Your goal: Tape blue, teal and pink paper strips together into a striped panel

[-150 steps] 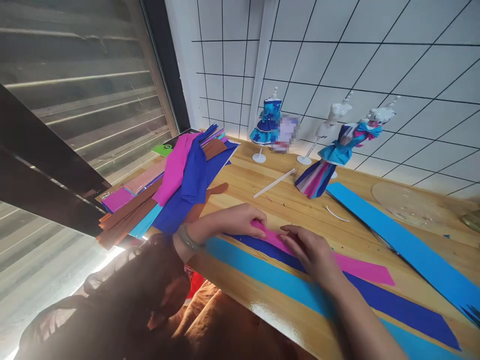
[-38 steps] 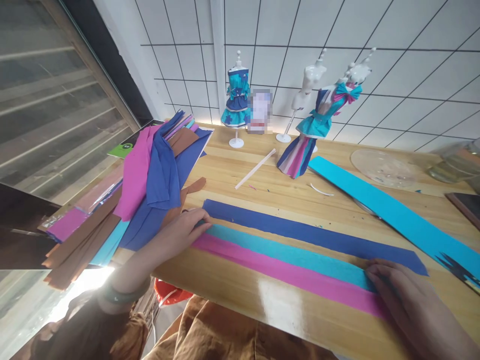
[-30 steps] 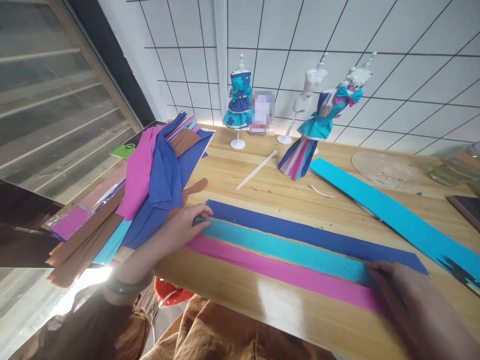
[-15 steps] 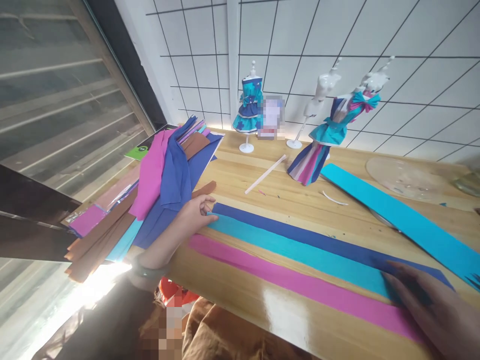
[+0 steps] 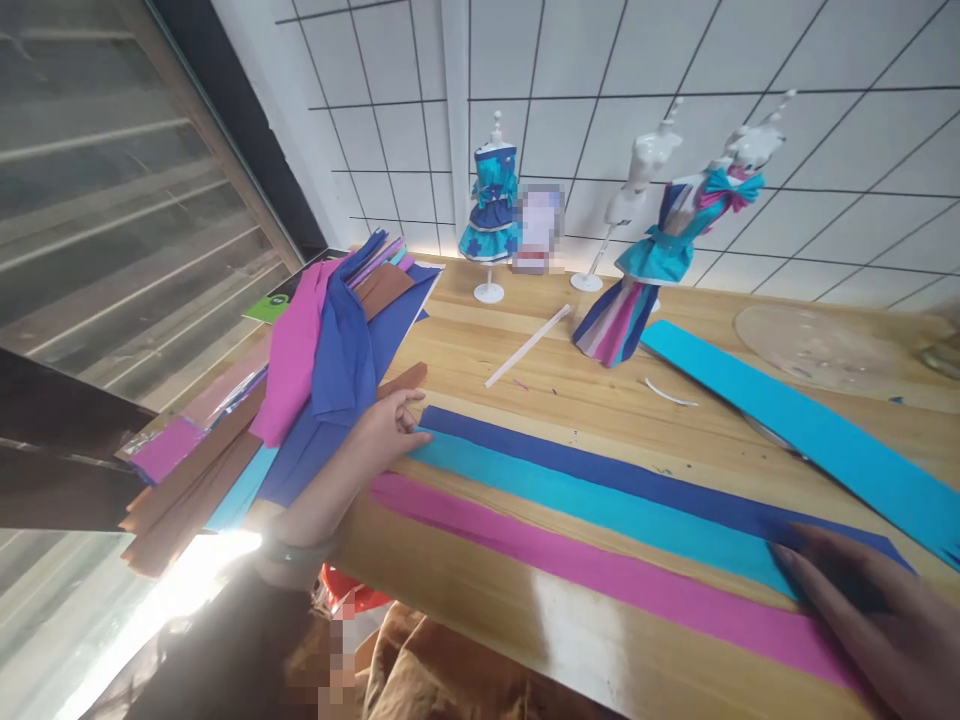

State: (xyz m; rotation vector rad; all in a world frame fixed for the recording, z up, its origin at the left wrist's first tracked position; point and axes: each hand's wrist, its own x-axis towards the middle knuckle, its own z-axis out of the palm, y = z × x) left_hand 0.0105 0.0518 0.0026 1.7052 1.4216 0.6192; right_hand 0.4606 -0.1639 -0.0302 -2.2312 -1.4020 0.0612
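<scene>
"Worktop (image 5: 465, 350) first: what lies along its near edge?"

"Three long strips. The teal strip (image 5: 600, 506) runs in the middle, the pink strip (image 5: 600, 565) between it and the near edge, the navy strip (image 5: 645, 482) on its far side, meeting it."

"How would teal handle?"

"Light, I'd guess: thin, limp, easily creased, perhaps quick to tear. I'd take it by both short ends together, so the middle doesn't sag."

"And the hands?"

"The right hand (image 5: 874, 610) lies loosely bent over teal's right end, thumb apart from the fingers. The left hand (image 5: 386, 428) is curled at the left end, thumb by the corner, a small gap to the forefinger. Whether either pinches, I can't tell."

"Anything hidden?"

"Teal's and pink's right ends, under the right hand. Nor can I make out whether teal overlaps navy or just abuts it."
</scene>
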